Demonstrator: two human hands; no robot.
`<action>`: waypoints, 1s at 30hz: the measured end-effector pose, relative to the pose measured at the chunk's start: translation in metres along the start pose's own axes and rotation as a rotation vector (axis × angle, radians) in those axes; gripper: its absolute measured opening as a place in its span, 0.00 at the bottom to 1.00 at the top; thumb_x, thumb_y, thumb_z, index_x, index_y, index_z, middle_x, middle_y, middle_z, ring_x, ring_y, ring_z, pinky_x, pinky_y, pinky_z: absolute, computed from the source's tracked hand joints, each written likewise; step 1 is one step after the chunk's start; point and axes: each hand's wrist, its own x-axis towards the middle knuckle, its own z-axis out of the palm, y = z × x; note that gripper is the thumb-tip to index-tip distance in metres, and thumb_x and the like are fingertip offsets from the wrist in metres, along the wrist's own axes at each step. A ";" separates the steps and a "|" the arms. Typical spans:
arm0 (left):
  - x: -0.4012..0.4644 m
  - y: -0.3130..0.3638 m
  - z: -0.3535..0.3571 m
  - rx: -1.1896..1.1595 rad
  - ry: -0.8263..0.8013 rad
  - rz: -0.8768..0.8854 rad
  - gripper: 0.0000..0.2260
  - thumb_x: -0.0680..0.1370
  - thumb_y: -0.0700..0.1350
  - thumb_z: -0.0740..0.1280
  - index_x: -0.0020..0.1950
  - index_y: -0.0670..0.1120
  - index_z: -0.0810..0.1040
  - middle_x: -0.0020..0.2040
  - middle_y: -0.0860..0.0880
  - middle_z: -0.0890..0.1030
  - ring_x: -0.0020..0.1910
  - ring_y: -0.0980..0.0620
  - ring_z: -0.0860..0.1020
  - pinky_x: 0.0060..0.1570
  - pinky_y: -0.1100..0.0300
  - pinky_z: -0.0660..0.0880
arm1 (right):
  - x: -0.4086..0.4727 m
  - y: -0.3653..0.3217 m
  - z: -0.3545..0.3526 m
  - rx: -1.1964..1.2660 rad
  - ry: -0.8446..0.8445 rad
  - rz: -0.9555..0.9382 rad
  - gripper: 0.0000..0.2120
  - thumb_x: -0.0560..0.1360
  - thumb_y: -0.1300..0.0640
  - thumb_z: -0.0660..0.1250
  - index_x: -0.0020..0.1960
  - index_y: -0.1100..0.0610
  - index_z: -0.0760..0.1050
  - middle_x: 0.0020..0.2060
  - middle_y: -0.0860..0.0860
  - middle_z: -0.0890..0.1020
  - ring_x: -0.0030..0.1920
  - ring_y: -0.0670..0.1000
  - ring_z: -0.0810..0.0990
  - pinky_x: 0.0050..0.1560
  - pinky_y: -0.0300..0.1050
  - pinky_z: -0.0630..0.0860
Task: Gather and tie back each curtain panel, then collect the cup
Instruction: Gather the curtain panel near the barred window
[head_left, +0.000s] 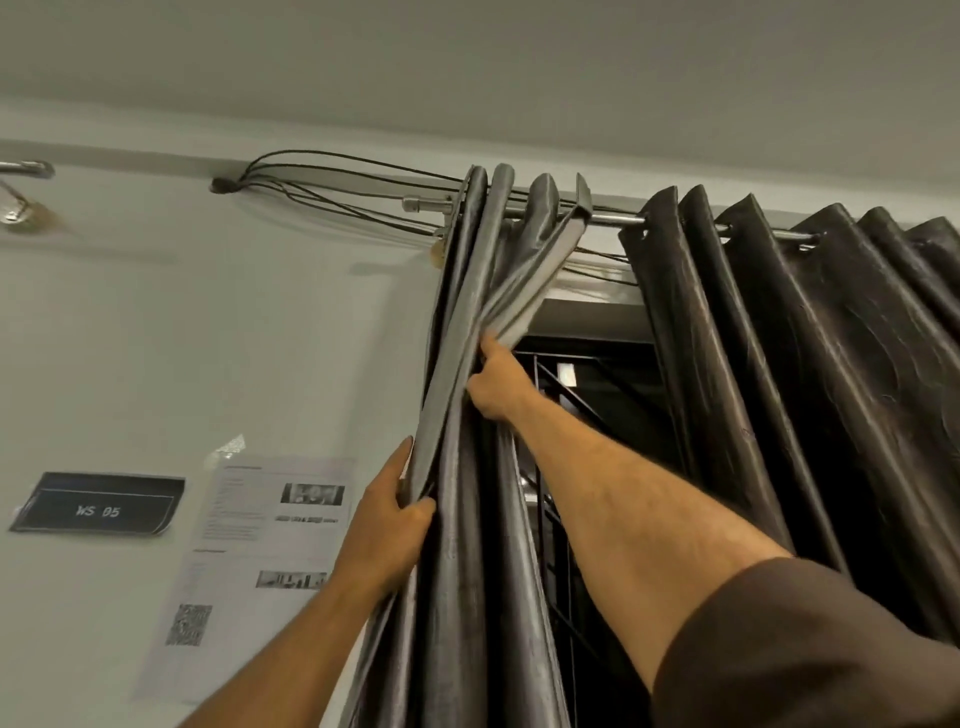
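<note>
Two curtain panels on one rod: the left panel, soft, slick, fairly heavy, is bunched at the rod's left end; your left hand grips its outer folds, right hand pinches the inner edge—grasp lower.

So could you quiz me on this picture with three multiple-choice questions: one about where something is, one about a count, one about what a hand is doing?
1. Where is the "WS 05" sign?
A. On the wall left of the curtains
B. On the ceiling
C. On the curtain rod

2. How many curtain panels hang on the rod?
A. One
B. Two
C. Four

3. What is the left hand doing?
A. Hanging idle
B. Holding a cup
C. Gripping the left curtain panel

Answers: 1 A, the sign sits on the wall beside a taped paper sheet. 2 B, a bunched left panel and a spread right curtain panel. 3 C, thumb and fingers close round its folds.
</note>
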 end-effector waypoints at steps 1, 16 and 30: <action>0.003 0.001 -0.003 -0.004 0.004 0.015 0.31 0.80 0.37 0.64 0.77 0.64 0.67 0.64 0.54 0.81 0.60 0.53 0.81 0.64 0.48 0.78 | 0.002 -0.009 0.008 -0.011 -0.019 -0.023 0.33 0.81 0.63 0.66 0.82 0.55 0.58 0.71 0.61 0.74 0.70 0.63 0.74 0.73 0.52 0.70; -0.001 0.001 0.010 0.014 0.054 0.011 0.24 0.82 0.37 0.62 0.76 0.54 0.69 0.57 0.54 0.82 0.51 0.60 0.81 0.47 0.67 0.77 | -0.047 0.013 0.039 0.109 -0.128 -0.013 0.48 0.81 0.65 0.66 0.83 0.45 0.34 0.68 0.57 0.75 0.57 0.54 0.77 0.58 0.42 0.75; -0.143 -0.038 0.032 -0.152 -0.226 -0.367 0.17 0.83 0.50 0.55 0.50 0.47 0.83 0.52 0.51 0.86 0.54 0.54 0.82 0.46 0.56 0.80 | -0.256 0.103 0.060 0.423 -0.044 0.304 0.45 0.74 0.32 0.70 0.81 0.47 0.54 0.75 0.45 0.71 0.71 0.49 0.73 0.74 0.55 0.70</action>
